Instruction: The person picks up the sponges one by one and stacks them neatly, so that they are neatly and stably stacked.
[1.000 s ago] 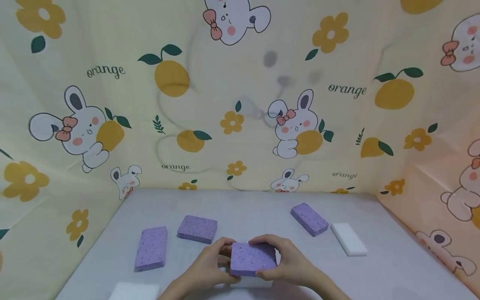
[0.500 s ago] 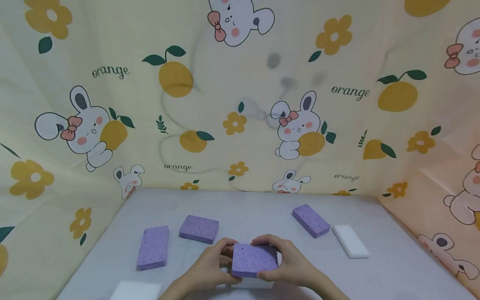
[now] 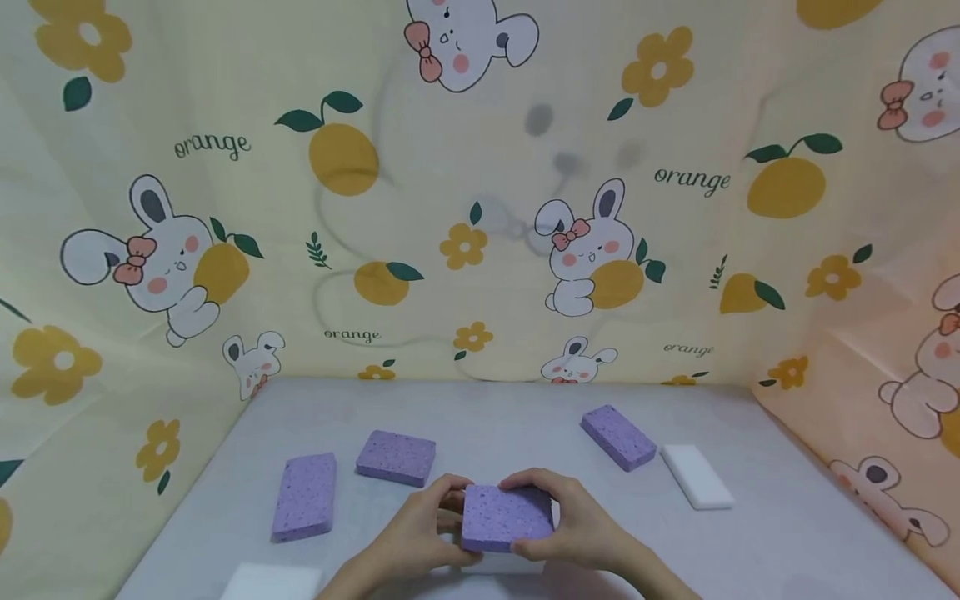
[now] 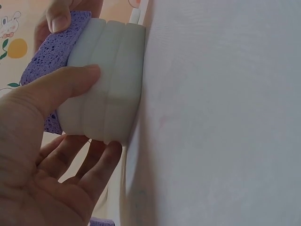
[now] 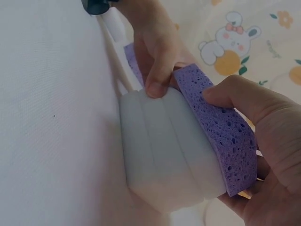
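Observation:
A porous purple sponge (image 3: 506, 518) lies on top of a stack of three white foam blocks (image 4: 115, 80) at the front middle of the table. My right hand (image 3: 573, 521) pinches the purple sponge, its thumb on the near edge and fingers on the far side, as the right wrist view shows. With thumb and fingers on opposite sides, my left hand (image 3: 423, 529) holds the white stack just below. In both wrist views the sponge sits slightly askew on the blocks. From the head camera, most of the stack is hidden beneath the sponge.
Two purple sponges lie on the left, one upright in view (image 3: 303, 497) and one farther back (image 3: 396, 457). Back right is another purple sponge (image 3: 618, 437) beside a white block (image 3: 696, 477). A white block (image 3: 272, 582) shows at the front left. Patterned cloth (image 3: 420, 192) walls the table.
The head view shifts slightly and back. Both hands, the purple sponge and the stack keep practically the same position.

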A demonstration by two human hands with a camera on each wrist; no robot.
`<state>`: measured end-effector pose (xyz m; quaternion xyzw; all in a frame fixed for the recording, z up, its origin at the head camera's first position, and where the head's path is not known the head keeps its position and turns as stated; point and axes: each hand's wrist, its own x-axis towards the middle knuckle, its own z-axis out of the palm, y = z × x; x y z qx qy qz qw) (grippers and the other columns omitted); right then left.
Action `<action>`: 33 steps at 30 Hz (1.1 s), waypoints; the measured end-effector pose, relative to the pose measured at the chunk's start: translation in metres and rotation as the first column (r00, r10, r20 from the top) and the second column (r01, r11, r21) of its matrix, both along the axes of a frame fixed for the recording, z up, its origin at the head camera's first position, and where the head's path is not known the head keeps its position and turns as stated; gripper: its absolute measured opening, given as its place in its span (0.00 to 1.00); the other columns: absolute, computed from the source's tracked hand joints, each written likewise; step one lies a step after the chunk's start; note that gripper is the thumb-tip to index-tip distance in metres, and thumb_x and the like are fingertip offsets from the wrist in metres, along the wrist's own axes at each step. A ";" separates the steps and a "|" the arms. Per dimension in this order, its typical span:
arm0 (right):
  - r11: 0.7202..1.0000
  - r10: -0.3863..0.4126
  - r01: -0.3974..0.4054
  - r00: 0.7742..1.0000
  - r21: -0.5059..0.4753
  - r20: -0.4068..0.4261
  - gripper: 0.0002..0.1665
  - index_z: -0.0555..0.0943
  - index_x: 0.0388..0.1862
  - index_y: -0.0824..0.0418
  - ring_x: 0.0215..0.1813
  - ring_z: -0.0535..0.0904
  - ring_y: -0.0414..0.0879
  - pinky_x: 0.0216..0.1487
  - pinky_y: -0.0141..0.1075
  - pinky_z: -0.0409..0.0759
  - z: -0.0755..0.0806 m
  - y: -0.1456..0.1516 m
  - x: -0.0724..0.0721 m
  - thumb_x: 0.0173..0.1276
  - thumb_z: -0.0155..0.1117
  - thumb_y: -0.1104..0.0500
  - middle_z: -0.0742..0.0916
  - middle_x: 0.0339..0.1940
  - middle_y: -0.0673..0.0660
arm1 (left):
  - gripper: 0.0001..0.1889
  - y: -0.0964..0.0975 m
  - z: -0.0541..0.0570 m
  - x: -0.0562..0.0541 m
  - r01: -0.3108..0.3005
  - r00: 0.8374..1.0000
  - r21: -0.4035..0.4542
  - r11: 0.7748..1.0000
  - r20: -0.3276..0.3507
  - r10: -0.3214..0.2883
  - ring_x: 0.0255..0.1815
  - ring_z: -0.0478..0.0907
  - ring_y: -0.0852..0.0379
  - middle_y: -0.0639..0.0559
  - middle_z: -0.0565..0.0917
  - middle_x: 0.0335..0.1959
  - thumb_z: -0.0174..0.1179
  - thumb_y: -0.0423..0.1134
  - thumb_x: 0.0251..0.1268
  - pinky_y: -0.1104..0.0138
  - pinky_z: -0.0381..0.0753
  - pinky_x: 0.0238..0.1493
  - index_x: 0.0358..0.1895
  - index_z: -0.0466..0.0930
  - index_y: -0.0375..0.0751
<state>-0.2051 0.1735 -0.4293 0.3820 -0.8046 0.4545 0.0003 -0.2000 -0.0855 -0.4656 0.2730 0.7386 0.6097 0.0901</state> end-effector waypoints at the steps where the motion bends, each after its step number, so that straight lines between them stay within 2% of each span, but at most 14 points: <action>1: 1.000 0.001 -0.001 1.000 -0.001 -0.005 0.34 0.77 0.59 0.52 0.51 0.79 0.47 0.52 0.35 0.78 0.000 0.000 0.000 0.52 0.80 0.54 0.83 0.54 0.48 | 0.37 0.000 0.000 0.000 -0.001 1.000 0.000 1.000 -0.001 0.001 0.47 0.82 0.53 0.51 0.81 0.48 0.76 0.27 0.45 0.67 0.81 0.51 0.61 0.68 0.39; 9: 1.000 -0.004 0.004 1.000 -0.002 -0.021 0.34 0.77 0.59 0.52 0.50 0.79 0.46 0.50 0.34 0.78 -0.003 0.005 -0.001 0.53 0.80 0.54 0.83 0.54 0.48 | 0.37 0.003 0.003 -0.002 -0.004 1.000 -0.026 1.000 -0.016 0.004 0.48 0.81 0.53 0.52 0.81 0.48 0.77 0.28 0.46 0.67 0.80 0.52 0.61 0.68 0.41; 15: 1.000 -0.012 0.012 1.000 -0.012 0.012 0.34 0.78 0.58 0.52 0.50 0.79 0.46 0.50 0.35 0.79 -0.004 0.005 -0.001 0.52 0.80 0.54 0.83 0.53 0.48 | 0.37 0.004 0.003 -0.002 0.007 1.000 -0.016 1.000 0.014 -0.006 0.47 0.82 0.53 0.52 0.81 0.47 0.76 0.27 0.46 0.66 0.81 0.51 0.61 0.68 0.40; 22: 1.000 -0.004 0.004 0.999 -0.022 -0.039 0.35 0.77 0.58 0.53 0.49 0.80 0.47 0.49 0.35 0.79 -0.005 0.006 -0.002 0.50 0.81 0.58 0.84 0.53 0.49 | 0.36 0.003 0.004 -0.002 0.027 1.000 -0.020 0.999 0.000 -0.027 0.48 0.81 0.53 0.52 0.81 0.48 0.76 0.29 0.47 0.67 0.80 0.52 0.61 0.68 0.40; 25: 1.000 -0.006 0.005 0.999 -0.027 -0.046 0.36 0.77 0.59 0.53 0.49 0.80 0.47 0.49 0.35 0.79 -0.006 0.006 -0.003 0.49 0.81 0.59 0.83 0.53 0.50 | 0.36 0.001 0.008 -0.003 0.012 0.999 -0.092 0.996 -0.044 -0.016 0.49 0.81 0.54 0.53 0.81 0.50 0.77 0.34 0.48 0.67 0.81 0.51 0.62 0.68 0.43; 28: 1.000 -0.007 0.006 0.999 -0.025 -0.037 0.36 0.77 0.59 0.53 0.50 0.80 0.47 0.50 0.34 0.79 -0.008 0.007 -0.003 0.49 0.81 0.59 0.83 0.54 0.49 | 0.38 -0.007 0.013 0.002 -0.030 0.991 -0.217 0.976 -0.132 0.001 0.51 0.79 0.54 0.54 0.80 0.54 0.78 0.41 0.49 0.64 0.81 0.51 0.64 0.68 0.43; 30: 1.000 -0.007 0.007 0.999 -0.021 -0.034 0.35 0.78 0.59 0.53 0.50 0.80 0.47 0.51 0.34 0.78 -0.009 0.007 -0.002 0.50 0.81 0.58 0.83 0.54 0.49 | 0.40 -0.019 0.018 0.009 -0.062 0.983 -0.297 0.953 -0.182 0.007 0.54 0.77 0.53 0.53 0.79 0.56 0.77 0.46 0.50 0.61 0.81 0.52 0.66 0.67 0.42; 33: 1.000 -0.004 0.003 0.999 -0.023 -0.046 0.35 0.78 0.59 0.53 0.51 0.80 0.46 0.53 0.33 0.78 -0.009 0.007 0.000 0.51 0.80 0.57 0.83 0.54 0.49 | 0.39 -0.051 0.025 0.024 -0.077 0.977 -0.340 0.937 -0.215 0.002 0.56 0.76 0.49 0.52 0.78 0.57 0.75 0.49 0.52 0.57 0.80 0.54 0.66 0.68 0.43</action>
